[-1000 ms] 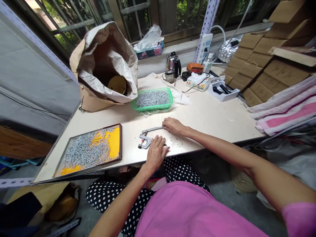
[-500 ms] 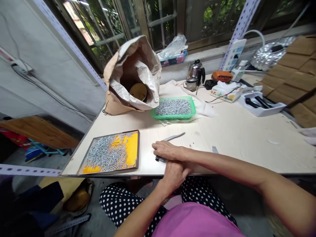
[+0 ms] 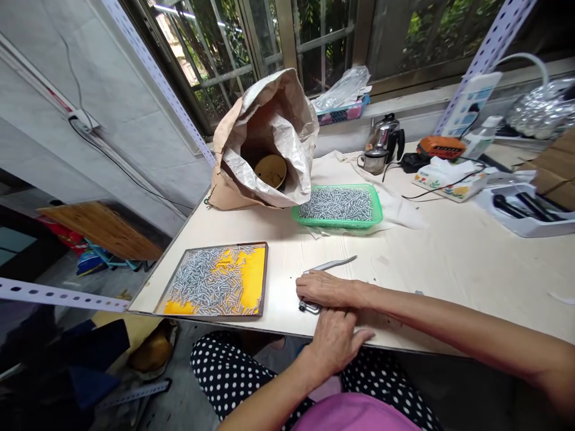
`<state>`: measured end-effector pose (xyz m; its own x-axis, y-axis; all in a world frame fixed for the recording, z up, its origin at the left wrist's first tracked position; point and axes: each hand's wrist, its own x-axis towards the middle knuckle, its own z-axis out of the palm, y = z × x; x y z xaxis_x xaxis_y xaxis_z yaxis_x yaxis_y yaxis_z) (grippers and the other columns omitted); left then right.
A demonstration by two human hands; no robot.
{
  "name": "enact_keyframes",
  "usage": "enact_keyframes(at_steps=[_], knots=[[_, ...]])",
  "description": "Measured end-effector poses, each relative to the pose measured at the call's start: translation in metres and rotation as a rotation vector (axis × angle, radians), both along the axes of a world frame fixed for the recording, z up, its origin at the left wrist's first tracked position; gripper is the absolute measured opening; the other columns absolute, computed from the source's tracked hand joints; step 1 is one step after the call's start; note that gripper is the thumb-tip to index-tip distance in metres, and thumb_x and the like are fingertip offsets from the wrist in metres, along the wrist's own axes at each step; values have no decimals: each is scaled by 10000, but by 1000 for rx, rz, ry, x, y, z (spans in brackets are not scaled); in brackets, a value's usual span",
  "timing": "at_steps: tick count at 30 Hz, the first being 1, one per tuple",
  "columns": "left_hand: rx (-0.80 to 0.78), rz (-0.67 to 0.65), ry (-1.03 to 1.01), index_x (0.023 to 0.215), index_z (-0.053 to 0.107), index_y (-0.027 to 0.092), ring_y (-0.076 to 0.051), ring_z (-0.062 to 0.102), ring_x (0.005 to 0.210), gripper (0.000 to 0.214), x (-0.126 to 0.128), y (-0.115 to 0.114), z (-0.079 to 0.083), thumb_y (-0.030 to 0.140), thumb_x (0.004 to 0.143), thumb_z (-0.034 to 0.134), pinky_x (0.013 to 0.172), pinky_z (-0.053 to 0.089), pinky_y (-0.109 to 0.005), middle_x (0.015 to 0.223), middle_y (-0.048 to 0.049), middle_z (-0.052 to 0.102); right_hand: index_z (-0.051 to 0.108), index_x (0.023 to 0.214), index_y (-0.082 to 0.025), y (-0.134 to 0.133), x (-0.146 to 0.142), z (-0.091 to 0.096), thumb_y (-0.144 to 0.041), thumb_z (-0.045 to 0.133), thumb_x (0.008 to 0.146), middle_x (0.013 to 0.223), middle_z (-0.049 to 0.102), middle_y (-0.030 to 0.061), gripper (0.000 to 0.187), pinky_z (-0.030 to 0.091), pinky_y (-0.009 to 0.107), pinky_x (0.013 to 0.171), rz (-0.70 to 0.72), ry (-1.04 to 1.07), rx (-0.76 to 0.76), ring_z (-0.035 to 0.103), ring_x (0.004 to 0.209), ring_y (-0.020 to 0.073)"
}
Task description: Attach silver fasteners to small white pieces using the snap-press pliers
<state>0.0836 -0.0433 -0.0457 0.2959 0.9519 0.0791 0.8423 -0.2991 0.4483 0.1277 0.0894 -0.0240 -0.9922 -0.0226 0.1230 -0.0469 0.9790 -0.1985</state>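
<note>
A small metal hand press tool [image 3: 329, 265] lies near the table's front edge, its handle pointing to the far right. My right hand [image 3: 324, 288] lies flat over the tool's body, fingers stretched leftward. My left hand [image 3: 335, 339] rests at the table edge just below it, fingers extended toward the right hand, holding nothing I can see. A framed yellow tray [image 3: 257, 279] with many small metal pieces sits to the left. A green basket [image 3: 376, 214] of the same pieces stands farther back.
An open paper sack [image 3: 269, 126] with a yellow cup inside stands at the back left. A kettle [image 3: 385, 137], tissue box [image 3: 444, 179], orange device [image 3: 441, 146] and white tray [image 3: 530, 221] of dark tools line the back right. The table [image 3: 449, 269] ends at my lap.
My right hand moved from the tool's handle end to cover its body. My left hand drew back to the table edge. The camera view shifted left.
</note>
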Motion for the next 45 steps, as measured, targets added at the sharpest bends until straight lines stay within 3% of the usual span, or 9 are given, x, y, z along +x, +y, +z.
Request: enact_keyframes(at_steps=[8, 12, 17, 19, 26, 32, 36, 39, 45], knots=[[-49, -15, 13, 1193, 639, 169, -323, 674, 1099, 405, 0, 1, 0, 494, 952, 608, 953, 556, -474, 1177, -143, 712, 668, 920, -172, 3, 6, 11, -106, 515, 983, 890, 644, 36, 177, 432, 294, 737, -12, -65, -260, 554, 784, 162], [2, -63, -39, 1260, 615, 179, -326, 624, 1213, 397, -4, 4, 2, 443, 963, 603, 1048, 504, -505, 1251, -155, 684, 660, 1115, -167, 11, 20, 16, -224, 492, 1022, 1041, 637, 77, 200, 459, 303, 809, -106, -12, -433, 575, 900, 177], [68, -107, -28, 1448, 464, 163, -340, 335, 1508, 486, -6, 8, 2, 343, 1003, 535, 1207, 303, -620, 1550, -193, 469, 647, 1232, -162, 27, 61, 3, -196, 462, 1015, 1174, 632, 143, 287, 401, 410, 898, -579, -13, -167, 506, 1067, 280], [71, -108, -17, 1468, 441, 192, -330, 285, 1532, 487, -6, 8, 1, 338, 1011, 521, 1207, 298, -632, 1580, -177, 438, 639, 1270, -169, 34, 75, -5, -205, 453, 1020, 1206, 628, 149, 314, 378, 426, 905, -662, -20, -94, 478, 1086, 298], [68, -99, 10, 1423, 494, 179, -348, 306, 1520, 460, -5, 12, 3, 346, 999, 554, 1202, 307, -649, 1532, -174, 503, 711, 1122, -143, 54, 82, -12, -241, 458, 1032, 1030, 620, 119, 287, 384, 355, 870, -645, 46, -114, 465, 982, 249], [168, -101, -76, 1322, 598, 219, -304, 446, 1447, 325, -8, -4, 27, 298, 1022, 500, 1151, 434, -567, 1474, -144, 560, 698, 1127, -153, 54, 104, -9, -315, 391, 1061, 1030, 595, 113, 353, 409, 365, 913, -616, 185, -269, 482, 1002, 244], [314, 174, -86, 1120, 699, 224, -242, 642, 1097, 237, -37, -4, 43, 253, 1027, 483, 978, 556, -447, 1109, -98, 697, 699, 1137, -169, 58, 133, -11, -381, 365, 1067, 1016, 579, 108, 402, 411, 382, 918, -596, 178, -355, 486, 997, 247], [297, 286, 73, 1082, 710, 215, -245, 606, 973, 220, -65, 8, 39, 249, 1013, 504, 846, 562, -396, 1024, -93, 682, 694, 1150, -181, 58, 145, -16, -394, 369, 1066, 1018, 579, 106, 397, 416, 391, 923, -591, 178, -391, 487, 1007, 248], [234, 165, 317, 901, 686, 238, -232, 580, 858, 216, -93, 18, 20, 154, 986, 506, 751, 511, -345, 871, -42, 663, 713, 1090, -163, 48, 141, -18, -378, 388, 1063, 989, 599, 115, 392, 439, 387, 884, -624, 212, -360, 497, 970, 244]])
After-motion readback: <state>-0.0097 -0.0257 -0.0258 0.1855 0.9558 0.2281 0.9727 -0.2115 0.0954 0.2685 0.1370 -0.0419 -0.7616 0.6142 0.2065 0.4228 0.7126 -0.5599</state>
